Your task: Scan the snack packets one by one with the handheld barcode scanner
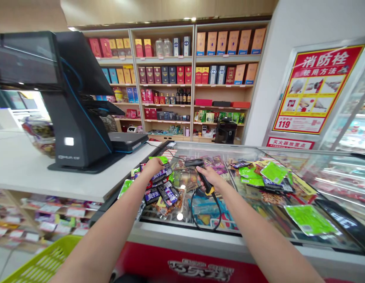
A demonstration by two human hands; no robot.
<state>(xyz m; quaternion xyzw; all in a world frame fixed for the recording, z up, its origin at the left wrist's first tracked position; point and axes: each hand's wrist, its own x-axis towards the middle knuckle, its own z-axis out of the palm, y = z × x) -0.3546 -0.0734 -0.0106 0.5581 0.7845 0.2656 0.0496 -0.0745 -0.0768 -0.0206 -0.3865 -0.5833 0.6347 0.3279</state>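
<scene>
My right hand (208,177) is wrapped round the handle of a black barcode scanner (194,162), whose head points left. The scanner's cable (219,214) loops down over the glass top of a display freezer (185,188). At the far edge of a heap of snack packets (169,193), my left hand (153,167) is closed on a packet. A bright green packet (161,159) shows just past its fingers, which are partly hidden. To the right lies a second heap of green and dark snack packets (273,173), with a single green packet (310,220) nearer me.
A black checkout terminal (82,118) stands on the white counter (82,184) at left. A yellow-green basket (43,263) is at lower left. Behind the freezer, shelves (164,59) hold boxes and bottles. A red fire-hydrant sign (318,88) hangs on the right wall.
</scene>
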